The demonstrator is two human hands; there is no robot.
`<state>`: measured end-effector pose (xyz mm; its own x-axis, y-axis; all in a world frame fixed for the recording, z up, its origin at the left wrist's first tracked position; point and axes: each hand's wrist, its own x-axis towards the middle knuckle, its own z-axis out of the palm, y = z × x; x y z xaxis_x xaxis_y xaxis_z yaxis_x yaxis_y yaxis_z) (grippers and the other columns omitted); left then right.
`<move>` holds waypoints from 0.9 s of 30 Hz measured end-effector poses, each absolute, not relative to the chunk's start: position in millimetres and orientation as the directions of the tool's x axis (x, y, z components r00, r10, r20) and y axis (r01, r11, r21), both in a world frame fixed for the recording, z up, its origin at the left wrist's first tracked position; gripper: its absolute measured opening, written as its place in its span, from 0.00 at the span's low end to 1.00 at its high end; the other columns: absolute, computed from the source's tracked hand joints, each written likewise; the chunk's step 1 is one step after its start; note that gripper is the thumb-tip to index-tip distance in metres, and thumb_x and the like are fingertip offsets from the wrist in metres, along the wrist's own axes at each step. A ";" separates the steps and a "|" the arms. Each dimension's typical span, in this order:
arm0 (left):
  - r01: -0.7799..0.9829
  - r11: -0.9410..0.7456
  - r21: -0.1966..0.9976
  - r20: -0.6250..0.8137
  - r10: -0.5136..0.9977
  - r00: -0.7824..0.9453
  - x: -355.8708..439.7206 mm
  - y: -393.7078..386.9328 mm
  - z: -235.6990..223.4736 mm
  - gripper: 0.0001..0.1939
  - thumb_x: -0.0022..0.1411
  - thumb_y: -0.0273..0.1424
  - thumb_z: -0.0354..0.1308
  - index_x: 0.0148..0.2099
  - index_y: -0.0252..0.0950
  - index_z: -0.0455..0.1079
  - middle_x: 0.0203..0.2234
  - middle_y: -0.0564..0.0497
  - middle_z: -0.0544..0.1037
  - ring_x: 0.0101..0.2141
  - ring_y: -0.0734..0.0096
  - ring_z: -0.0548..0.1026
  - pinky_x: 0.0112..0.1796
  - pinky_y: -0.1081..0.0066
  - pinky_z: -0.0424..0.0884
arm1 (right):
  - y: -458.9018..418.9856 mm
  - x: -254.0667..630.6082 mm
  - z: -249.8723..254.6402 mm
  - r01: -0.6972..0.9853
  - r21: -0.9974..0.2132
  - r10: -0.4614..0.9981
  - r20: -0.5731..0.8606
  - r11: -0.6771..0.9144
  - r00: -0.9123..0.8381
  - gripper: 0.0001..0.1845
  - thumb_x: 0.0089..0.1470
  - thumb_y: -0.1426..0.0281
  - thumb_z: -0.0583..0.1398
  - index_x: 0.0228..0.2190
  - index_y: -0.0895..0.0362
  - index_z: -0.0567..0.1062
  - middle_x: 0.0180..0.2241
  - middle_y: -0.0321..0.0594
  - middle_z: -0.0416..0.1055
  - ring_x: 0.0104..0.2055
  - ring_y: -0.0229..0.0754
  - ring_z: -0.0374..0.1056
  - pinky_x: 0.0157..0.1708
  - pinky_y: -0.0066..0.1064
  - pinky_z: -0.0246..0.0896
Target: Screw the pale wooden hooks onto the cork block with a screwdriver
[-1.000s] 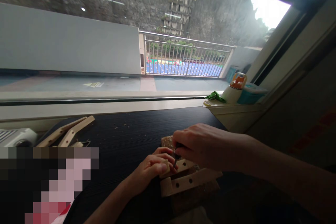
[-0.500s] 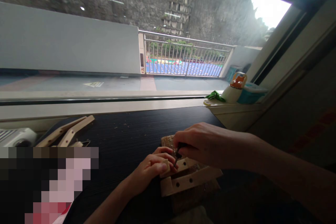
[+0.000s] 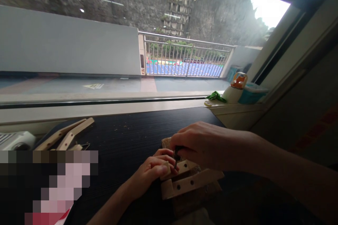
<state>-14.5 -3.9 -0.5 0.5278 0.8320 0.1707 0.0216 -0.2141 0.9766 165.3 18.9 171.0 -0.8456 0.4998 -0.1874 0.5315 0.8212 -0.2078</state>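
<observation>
My left hand [image 3: 153,169] is closed on the near end of a pale wooden piece with dark round holes [image 3: 186,166], thumb on the end, fingers over its far side. My right hand [image 3: 202,144] grips a small dark tool with a thin shaft [image 3: 176,163]. The shaft points down at the wood beside my left fingertips; its tip is hard to make out. A second drilled wooden piece [image 3: 199,181] lies alongside, nearer to me. Under both is a brown, wrapped-looking block [image 3: 167,143], partly hidden by my hands.
The black table [image 3: 126,140] carries wood crumbs and more drilled wooden pieces [image 3: 75,133] at its left. A white device [image 3: 17,140] stands beyond them. On the windowsill are a green cloth [image 3: 216,96], a white jug with an orange top [image 3: 233,91] and a teal container [image 3: 252,94].
My right hand has shifted slightly left and turned a little, and the tool's shaft looks more upright. My left hand stays on the wooden piece.
</observation>
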 end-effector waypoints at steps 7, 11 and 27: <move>0.003 -0.221 0.975 0.187 0.830 0.525 -14.2 -4.4 -3.7 0.17 0.56 0.33 0.50 0.36 0.34 0.80 0.38 0.45 0.77 0.50 0.54 0.63 0.53 0.58 0.58 | 19.9 167.2 159.2 0.591 -0.166 0.582 -0.101 0.790 -0.807 0.10 0.58 0.68 0.53 0.31 0.58 0.72 0.24 0.36 0.70 0.25 0.34 0.61 0.26 0.27 0.46; 0.008 -0.230 0.973 0.197 0.850 0.488 -12.2 -2.3 -6.8 0.17 0.57 0.34 0.50 0.35 0.35 0.80 0.37 0.45 0.78 0.50 0.54 0.63 0.54 0.59 0.56 | 25.6 170.7 144.3 0.629 -0.164 0.637 -0.005 0.760 -0.771 0.09 0.59 0.67 0.52 0.33 0.57 0.71 0.26 0.37 0.72 0.27 0.36 0.64 0.26 0.28 0.46; 0.038 -0.303 0.952 0.261 0.872 0.414 14.4 69.4 -10.0 0.20 0.56 0.33 0.46 0.33 0.31 0.79 0.38 0.44 0.79 0.50 0.53 0.66 0.54 0.57 0.56 | 70.0 170.8 124.4 0.712 -0.095 0.712 0.218 0.696 -0.667 0.16 0.58 0.70 0.51 0.46 0.58 0.71 0.42 0.48 0.74 0.44 0.46 0.69 0.39 0.32 0.55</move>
